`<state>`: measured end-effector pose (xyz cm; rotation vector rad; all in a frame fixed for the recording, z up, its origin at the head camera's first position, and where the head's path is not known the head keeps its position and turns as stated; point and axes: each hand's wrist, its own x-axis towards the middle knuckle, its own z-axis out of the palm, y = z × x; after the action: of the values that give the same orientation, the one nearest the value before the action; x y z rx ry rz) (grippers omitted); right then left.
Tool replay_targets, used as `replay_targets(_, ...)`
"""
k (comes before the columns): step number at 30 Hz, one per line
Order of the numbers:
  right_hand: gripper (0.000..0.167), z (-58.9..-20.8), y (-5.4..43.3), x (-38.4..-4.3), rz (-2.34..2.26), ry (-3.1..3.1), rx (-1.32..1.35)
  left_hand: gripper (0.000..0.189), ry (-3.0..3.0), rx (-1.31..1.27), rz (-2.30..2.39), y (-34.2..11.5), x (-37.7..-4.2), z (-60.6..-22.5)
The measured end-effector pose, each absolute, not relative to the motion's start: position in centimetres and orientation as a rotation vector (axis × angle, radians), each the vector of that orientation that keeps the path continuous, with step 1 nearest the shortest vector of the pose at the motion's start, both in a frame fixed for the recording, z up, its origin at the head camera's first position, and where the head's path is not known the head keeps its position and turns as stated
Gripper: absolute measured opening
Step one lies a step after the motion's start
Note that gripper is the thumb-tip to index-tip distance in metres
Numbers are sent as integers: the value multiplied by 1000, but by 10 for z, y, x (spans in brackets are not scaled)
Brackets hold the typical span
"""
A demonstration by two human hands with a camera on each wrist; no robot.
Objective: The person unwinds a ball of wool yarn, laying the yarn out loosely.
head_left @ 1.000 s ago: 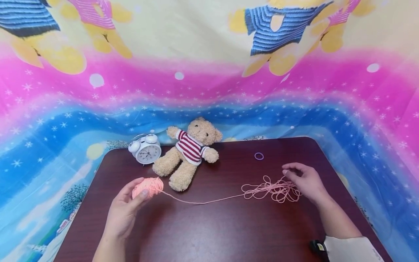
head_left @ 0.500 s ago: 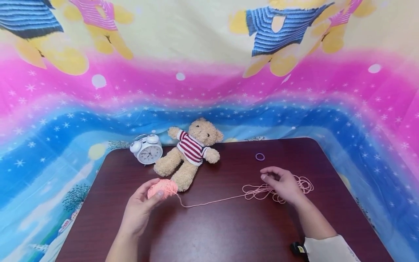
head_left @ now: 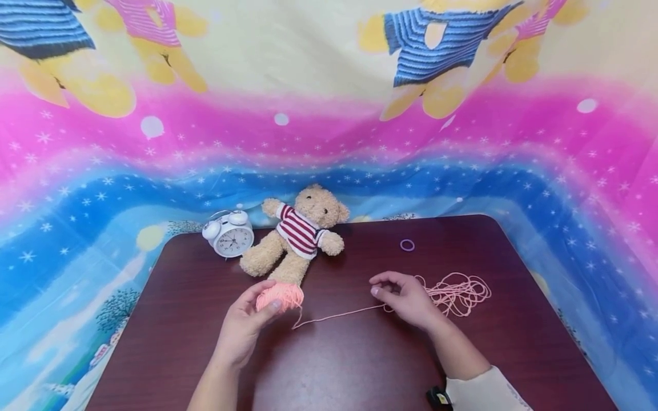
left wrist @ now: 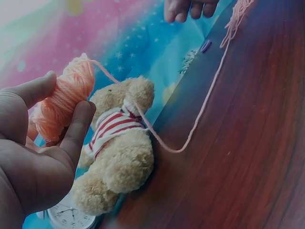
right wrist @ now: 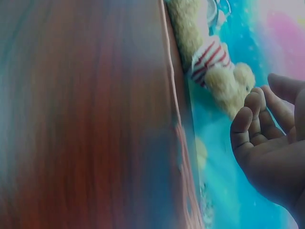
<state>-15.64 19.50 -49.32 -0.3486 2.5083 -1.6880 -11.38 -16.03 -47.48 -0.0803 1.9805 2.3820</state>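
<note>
A small ball of peach-pink yarn is in my left hand, pinched between thumb and fingers in front of the teddy bear's foot. From the ball a single yarn strand dips and runs right along the dark wooden table. It leads to a loose heap of yarn loops. My right hand hovers over the left end of that heap, hiding part of it. Its fingers are loosely bent, with nothing between them in the right wrist view.
The teddy bear in a red-and-white striped shirt lies at the back of the table. Left of it stands a white twin-bell alarm clock. A purple ring lies toward the back right. A printed cloth hangs behind.
My left hand has carried the yarn ball rightward, letting the strand slacken near it. My right hand has swept left from the heap's right side to its left end, uncovering the loops.
</note>
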Motion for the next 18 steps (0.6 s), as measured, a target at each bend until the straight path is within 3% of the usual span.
replay_targets(18,27,-499,115,-136,-1730,2259,-625,50,1953,-45,2320,-128,-115,-479)
